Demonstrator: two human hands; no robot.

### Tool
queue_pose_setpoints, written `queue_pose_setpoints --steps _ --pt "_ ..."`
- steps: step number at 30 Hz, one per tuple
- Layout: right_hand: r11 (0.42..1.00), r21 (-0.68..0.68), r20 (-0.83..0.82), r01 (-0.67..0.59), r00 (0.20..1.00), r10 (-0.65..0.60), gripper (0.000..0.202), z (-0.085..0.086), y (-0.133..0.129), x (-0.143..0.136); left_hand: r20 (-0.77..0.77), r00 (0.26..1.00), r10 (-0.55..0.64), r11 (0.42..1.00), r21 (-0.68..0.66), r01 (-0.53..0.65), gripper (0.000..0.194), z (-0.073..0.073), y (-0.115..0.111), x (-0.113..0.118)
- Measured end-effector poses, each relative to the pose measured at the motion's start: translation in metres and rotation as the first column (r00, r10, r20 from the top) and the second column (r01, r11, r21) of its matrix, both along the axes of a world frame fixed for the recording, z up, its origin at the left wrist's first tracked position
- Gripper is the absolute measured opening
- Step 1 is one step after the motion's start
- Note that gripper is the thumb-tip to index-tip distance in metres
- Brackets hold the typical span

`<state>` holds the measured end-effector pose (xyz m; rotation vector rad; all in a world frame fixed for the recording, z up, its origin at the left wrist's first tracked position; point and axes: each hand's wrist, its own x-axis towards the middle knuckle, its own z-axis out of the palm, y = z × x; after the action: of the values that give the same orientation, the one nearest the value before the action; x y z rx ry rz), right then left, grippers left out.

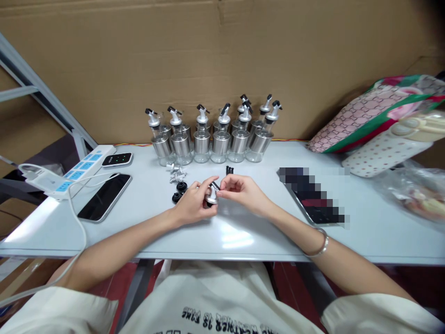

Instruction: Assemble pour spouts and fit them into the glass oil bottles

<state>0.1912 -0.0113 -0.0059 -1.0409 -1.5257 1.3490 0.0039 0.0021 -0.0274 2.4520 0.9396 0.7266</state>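
Note:
My left hand (pixel 194 204) is closed around a silver pourer spout (pixel 211 195) with a black base. Against its top, my right hand (pixel 239 190) pinches a small black lever cap (pixel 216 186). Just left of my left hand lie two black ridged stoppers (pixel 181 187), with silver spout parts (pixel 176 172) behind them. Several small black caps (pixel 230 170) stand in a row beyond my right hand. Farther back are rows of glass bottles with steel sleeves (pixel 220 141), many topped with silver and black pourers.
A phone (pixel 105 197), a small black device (pixel 117 160) and a power strip (pixel 79 169) with a white cable are on the left. To the right lie a partly blurred phone (pixel 309 197), a patterned bag (pixel 361 113), a dotted bottle (pixel 385 148) and a plastic bag (pixel 417 190). Cardboard (pixel 222 55) stands behind.

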Motion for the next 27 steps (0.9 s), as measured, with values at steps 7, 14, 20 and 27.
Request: queue_pose_setpoints --steps 7,14,20,27 --pt "0.997 -0.051 -0.081 -0.062 0.995 0.057 0.027 0.0048 -0.0005 0.0008 -0.038 0.999 0.001 0.997 0.08 0.002 0.055 -0.0001 -0.0002 -0.0009" --pt "0.975 -0.16 -0.163 -0.155 0.978 0.129 0.024 0.0047 0.0019 0.0044 -0.078 0.995 -0.066 0.99 0.118 0.075 0.053 -0.0004 0.0014 -0.0035" --pt "0.963 -0.193 -0.107 -0.188 0.98 0.17 0.023 0.0034 0.0025 0.0057 -0.09 0.989 -0.121 0.975 0.178 0.136 0.045 -0.0018 -0.0005 -0.0038" --pt "0.968 -0.179 -0.076 -0.175 0.984 0.163 0.025 0.0035 0.0019 0.0038 -0.105 0.987 -0.12 0.97 0.2 0.139 0.042 -0.0068 0.0002 -0.0058"
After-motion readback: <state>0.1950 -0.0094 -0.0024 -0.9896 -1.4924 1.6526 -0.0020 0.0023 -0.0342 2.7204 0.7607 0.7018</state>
